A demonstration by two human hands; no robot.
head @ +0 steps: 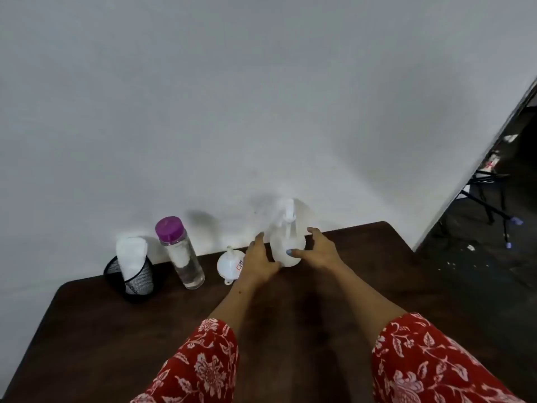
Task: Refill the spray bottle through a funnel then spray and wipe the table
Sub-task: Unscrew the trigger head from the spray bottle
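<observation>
A white translucent spray bottle (pixel 286 242) with its trigger head on stands upright at the back of the dark brown table (pixel 363 286). My left hand (pixel 260 257) touches its left side and my right hand (pixel 316 251) wraps its right side, thumb across the front. A white funnel (pixel 229 264) lies upside down just left of my left hand. Further left stands a clear water bottle (pixel 183 257) with a purple cap, partly filled. A white cloth (pixel 130 254) is rolled up inside a black mesh cup (pixel 136 282) at the far left.
A white wall (pixel 261 112) runs right behind the objects. The table's right edge drops to a dark floor (pixel 479 257) with black metal legs and scattered litter.
</observation>
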